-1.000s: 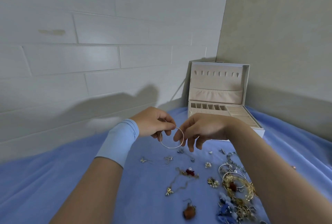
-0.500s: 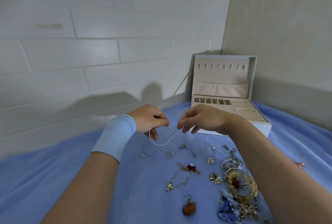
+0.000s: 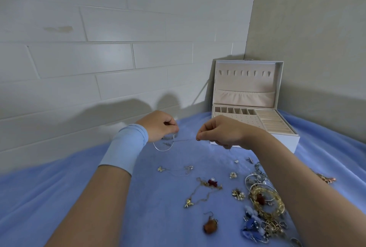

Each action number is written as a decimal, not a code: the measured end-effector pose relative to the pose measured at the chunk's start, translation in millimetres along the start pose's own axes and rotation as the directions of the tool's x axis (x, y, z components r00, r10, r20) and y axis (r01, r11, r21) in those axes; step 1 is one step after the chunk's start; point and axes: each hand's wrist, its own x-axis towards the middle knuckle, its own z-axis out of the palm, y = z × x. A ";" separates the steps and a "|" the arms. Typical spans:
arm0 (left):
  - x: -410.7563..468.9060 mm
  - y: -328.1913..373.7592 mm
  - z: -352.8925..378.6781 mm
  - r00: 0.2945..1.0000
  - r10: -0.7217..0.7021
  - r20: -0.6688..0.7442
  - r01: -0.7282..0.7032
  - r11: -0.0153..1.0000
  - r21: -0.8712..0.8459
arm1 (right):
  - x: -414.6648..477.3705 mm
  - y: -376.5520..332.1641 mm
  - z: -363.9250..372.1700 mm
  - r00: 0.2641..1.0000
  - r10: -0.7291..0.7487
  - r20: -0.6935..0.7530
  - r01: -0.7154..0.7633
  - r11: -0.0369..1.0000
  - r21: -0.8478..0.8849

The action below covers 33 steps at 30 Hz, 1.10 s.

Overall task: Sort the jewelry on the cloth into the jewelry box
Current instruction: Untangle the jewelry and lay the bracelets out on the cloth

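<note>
- A person's two hands are hovering just above a blue cloth (image 3: pixel 158 227) in the centre of the frame, working at one piece of jewelry.
- The left hand (image 3: pixel 158 126), with a pale blue wristband (image 3: pixel 126 145) below it, is curling its fingers and pinching the top of a thin silver hoop (image 3: pixel 162 150), which is hanging beneath it.
- The right hand (image 3: pixel 219 131) is also curling closed, thumb and forefinger pinching what appears to be a fine strand (image 3: pixel 183 140) running across to the hoop. It is too thin to tell whether it is a chain or part of the hoop.
- The jewelry box (image 3: pixel 285 142) is standing open at the right of centre, just behind the right hand, in the corner of two walls. Its tray is showing small cells, a dotted panel and ridged rolls, all seemingly unfilled.
- Most jewelry is lying on the cloth at the lower right: a gold bangle (image 3: pixel 267 199) in a tangled pile, a gold necklace (image 3: pixel 213 183) with a red flower, and an amber earring (image 3: pixel 210 226).
- The step in hand looks like separating the hoop from the strand; sorting seems barely begun.
- Next, the freed hoop is likely needing a gentle carry to the box, keeping the strand from snagging.
</note>
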 end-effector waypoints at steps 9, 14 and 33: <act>-0.4 -12.1 -4.0 1.000 -0.002 -0.029 0.001 1.000 -0.013 | -1.7 1.5 6.4 0.962 0.229 0.151 -0.159 0.914 -0.374; -1.5 -5.1 2.5 1.000 0.014 -0.020 -0.016 0.990 -0.139 | -9.0 -16.4 7.5 0.977 0.184 0.105 -0.102 0.843 -0.528; 14.5 -45.7 31.0 0.988 -0.115 -0.104 0.123 0.989 0.079 | 76.6 -24.6 38.8 0.960 0.036 -0.279 -0.195 0.802 -0.565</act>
